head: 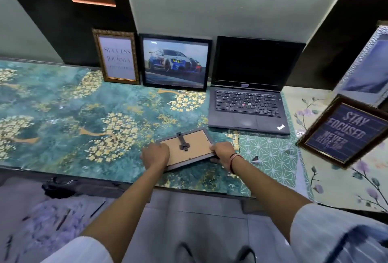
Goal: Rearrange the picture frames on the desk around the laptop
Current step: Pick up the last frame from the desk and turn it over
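Observation:
A small grey picture frame (190, 147) lies face down near the desk's front edge, its brown backing and stand clip up. My left hand (155, 154) grips its left end and my right hand (223, 151) grips its right end. The open black laptop (249, 103) sits just behind and to the right. Left of the laptop, a car picture in a black frame (176, 62) and a gold-framed "Success" print (116, 57) lean against the wall. A dark "Stay Focused" frame (344, 131) stands tilted at the right.
A silver-framed picture (369, 69) leans at the far right behind the "Stay Focused" frame. The desk (63, 111) wears a teal floral cover, with a floral cloth on its right part. Posters hang on the wall at top left.

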A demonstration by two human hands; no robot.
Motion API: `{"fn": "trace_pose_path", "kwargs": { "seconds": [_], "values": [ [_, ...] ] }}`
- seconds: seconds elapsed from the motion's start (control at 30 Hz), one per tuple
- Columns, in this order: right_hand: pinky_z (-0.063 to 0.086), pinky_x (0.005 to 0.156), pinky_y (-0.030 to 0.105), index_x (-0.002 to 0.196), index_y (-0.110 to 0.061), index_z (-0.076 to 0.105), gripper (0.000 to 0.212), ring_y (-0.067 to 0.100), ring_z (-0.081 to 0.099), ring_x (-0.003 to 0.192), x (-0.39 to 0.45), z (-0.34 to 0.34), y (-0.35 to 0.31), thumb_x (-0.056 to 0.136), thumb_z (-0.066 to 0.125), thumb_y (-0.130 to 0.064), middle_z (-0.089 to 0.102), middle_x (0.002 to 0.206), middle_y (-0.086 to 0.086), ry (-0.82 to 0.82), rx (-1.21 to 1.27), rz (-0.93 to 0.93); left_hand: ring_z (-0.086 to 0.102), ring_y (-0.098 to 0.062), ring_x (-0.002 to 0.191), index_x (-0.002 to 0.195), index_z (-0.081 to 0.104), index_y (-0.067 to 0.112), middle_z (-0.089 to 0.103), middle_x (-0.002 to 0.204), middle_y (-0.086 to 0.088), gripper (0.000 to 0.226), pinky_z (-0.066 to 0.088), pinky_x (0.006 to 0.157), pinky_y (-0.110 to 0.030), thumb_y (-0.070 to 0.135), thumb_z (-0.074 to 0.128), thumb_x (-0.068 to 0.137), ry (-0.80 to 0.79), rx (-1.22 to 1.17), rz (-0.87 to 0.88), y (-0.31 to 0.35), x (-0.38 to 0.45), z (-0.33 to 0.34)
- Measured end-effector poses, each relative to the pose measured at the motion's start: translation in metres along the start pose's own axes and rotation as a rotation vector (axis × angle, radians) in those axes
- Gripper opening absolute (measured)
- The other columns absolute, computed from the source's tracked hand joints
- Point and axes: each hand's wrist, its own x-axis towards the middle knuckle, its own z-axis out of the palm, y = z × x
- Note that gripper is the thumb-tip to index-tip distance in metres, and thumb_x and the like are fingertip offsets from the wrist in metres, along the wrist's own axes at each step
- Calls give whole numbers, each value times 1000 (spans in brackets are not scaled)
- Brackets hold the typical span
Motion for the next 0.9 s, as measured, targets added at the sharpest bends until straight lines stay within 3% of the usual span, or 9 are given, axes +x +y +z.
{"fn": "trace_pose_path", "kwargs": {
  "seconds": [0.17,0.3,0.37,0.43,0.5,0.6,0.73,0.83,0.9],
  "values": [
    [52,40,24,87,-1,59,9,23,55,61,-6,4,-16,86,68,1,53,81,12,-28,7,-10,40,-39,137,134,52,12,58,137,-17,58,25,110,-52,53,29,100,-158,104,175,38,3,-3],
    [51,40,23,99,-9,61,17,21,53,65,-11,4,-25,87,63,3,55,87,10,-84,25,-35,57,-33,119,128,56,8,67,83,-2,62,38,106,-48,55,39,92,-352,-349,78,66,9,-4],
    [51,40,22,115,-7,66,31,21,53,66,-10,4,-32,86,59,5,58,94,11,-96,50,-54,56,-27,112,119,54,12,59,101,-3,38,42,95,-40,42,45,98,-412,-641,56,72,12,-14],
    [50,38,21,117,8,65,32,18,52,57,-9,5,-43,86,59,3,55,88,12,-77,50,-48,55,-25,108,123,50,13,56,115,-7,37,43,95,-39,41,46,100,-517,-803,10,70,20,-29],
    [48,36,20,109,7,67,25,14,49,40,-6,5,-57,86,60,0,54,74,10,-51,52,-41,58,-29,111,121,52,10,63,119,-14,40,41,104,-44,44,44,100,-614,-850,-38,61,34,-44],
    [43,33,18,93,-1,58,8,11,44,29,0,6,-78,87,60,-6,51,52,6,-44,76,-44,62,-29,113,113,62,9,70,122,-14,43,46,95,-42,44,39,103,-541,-788,36,43,57,-64],
    [45,35,18,92,-11,49,29,11,47,41,11,17,-103,97,54,-40,53,66,7,-140,282,6,63,-21,103,105,68,13,72,102,-5,58,43,96,-41,57,29,103,-427,-748,106,7,63,-68],
    [41,41,23,99,-15,54,58,16,38,53,16,26,-107,88,42,-71,47,73,7,-133,260,-31,61,-20,119,123,66,14,70,124,-4,65,43,101,-43,62,28,100,-454,-708,141,-14,60,-54],
    [36,46,24,85,-17,52,69,17,28,52,19,34,-103,82,31,-83,36,66,2,-147,165,-56,55,-21,129,137,59,16,62,138,-2,58,40,110,-46,54,30,103,-429,-653,173,-20,59,-45]
  ]
}}
